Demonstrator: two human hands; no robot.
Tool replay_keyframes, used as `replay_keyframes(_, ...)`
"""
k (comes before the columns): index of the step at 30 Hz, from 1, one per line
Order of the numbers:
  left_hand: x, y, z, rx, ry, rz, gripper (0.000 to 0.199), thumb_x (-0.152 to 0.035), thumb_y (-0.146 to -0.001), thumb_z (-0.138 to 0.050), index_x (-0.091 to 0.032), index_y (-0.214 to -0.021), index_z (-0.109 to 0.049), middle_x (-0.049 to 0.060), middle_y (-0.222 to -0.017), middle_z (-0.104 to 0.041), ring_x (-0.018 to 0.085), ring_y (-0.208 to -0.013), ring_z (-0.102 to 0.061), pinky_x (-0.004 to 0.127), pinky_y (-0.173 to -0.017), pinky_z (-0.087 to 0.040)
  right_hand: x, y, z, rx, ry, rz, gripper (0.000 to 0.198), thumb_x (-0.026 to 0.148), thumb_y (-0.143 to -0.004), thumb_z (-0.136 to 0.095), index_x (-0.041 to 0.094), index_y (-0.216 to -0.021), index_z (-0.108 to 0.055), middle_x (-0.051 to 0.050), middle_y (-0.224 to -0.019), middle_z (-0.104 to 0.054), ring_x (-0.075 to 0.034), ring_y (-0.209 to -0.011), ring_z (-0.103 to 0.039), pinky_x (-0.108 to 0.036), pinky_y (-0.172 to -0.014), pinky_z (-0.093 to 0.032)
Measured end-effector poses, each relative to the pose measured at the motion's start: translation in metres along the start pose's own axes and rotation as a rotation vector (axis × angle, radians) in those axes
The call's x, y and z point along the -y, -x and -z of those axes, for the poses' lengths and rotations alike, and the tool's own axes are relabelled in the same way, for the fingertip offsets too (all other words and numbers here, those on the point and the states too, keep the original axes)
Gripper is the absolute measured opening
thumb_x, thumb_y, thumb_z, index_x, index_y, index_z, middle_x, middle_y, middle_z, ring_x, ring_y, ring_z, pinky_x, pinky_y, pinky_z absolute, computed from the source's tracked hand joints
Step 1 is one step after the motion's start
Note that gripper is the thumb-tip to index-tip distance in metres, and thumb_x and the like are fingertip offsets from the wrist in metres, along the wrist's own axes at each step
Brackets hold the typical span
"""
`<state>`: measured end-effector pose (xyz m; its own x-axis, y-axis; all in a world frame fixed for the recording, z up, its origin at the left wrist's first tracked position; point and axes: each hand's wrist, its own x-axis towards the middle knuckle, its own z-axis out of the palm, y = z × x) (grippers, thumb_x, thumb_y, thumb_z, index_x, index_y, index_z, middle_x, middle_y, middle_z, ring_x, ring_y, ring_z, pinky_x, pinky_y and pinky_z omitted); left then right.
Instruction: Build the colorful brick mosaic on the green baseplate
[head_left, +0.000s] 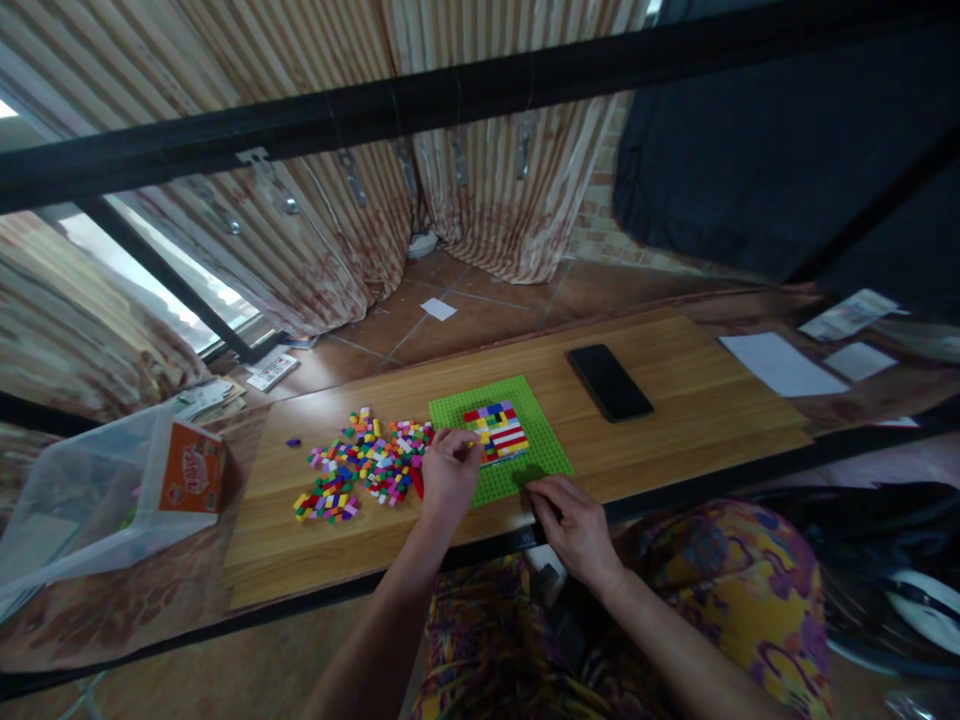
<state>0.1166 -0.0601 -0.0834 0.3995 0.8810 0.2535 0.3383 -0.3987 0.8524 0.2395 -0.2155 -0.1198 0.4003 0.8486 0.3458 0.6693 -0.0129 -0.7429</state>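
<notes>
A green studded baseplate (541,450) lies on the wooden board, carrying a patch of coloured toy bricks (504,430) in rows of red, white, yellow and blue. My left hand (452,468) is over the plate's left part, its fingers pinched together at the left edge of the patch; whatever they hold is too small and hidden to name. At the plate's front edge rests my right hand (574,525), thumb and fingers apart with nothing seen in them. Just left of the plate spreads a loose pile of small bricks (375,460) in many colours.
A black phone (610,382) lies right of the plate. One purple brick (293,442) sits apart at the left. Beyond the board's left end stands a clear plastic bin (97,500) with an orange label. White paper (780,364) lies at the right; a dark metal bar (337,118) crosses above.
</notes>
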Motion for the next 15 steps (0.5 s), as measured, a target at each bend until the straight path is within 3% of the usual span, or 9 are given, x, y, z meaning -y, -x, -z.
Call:
replay_keyframes(9,0.0,-0.001,-0.006,-0.031,0.029,0.023,0.008,-0.015,-0.074,-0.064,-0.019,-0.072,-0.07,0.0,-0.075,-0.06,0.011,-0.063,-0.053,0.024,-0.062,-0.045,-0.005,0.001,-0.004,-0.03,0.026,0.036,0.018,0.021,-0.093,-0.051,0.024,-0.099,-0.067,-0.004,-0.091,-0.069,-0.018,-0.084,-0.065,-0.029,-0.077,-0.052)
replay_keyframes(15,0.007,-0.001,-0.014,-0.071,0.125,0.145,0.007,-0.019,-0.07,-0.066,-0.018,-0.075,-0.069,-0.001,-0.07,-0.056,0.01,-0.059,-0.05,0.023,-0.058,-0.042,-0.005,0.002,-0.004,-0.018,0.035,0.04,0.019,0.021,-0.093,-0.049,0.024,-0.1,-0.067,-0.005,-0.092,-0.069,-0.018,-0.084,-0.065,-0.03,-0.078,-0.052)
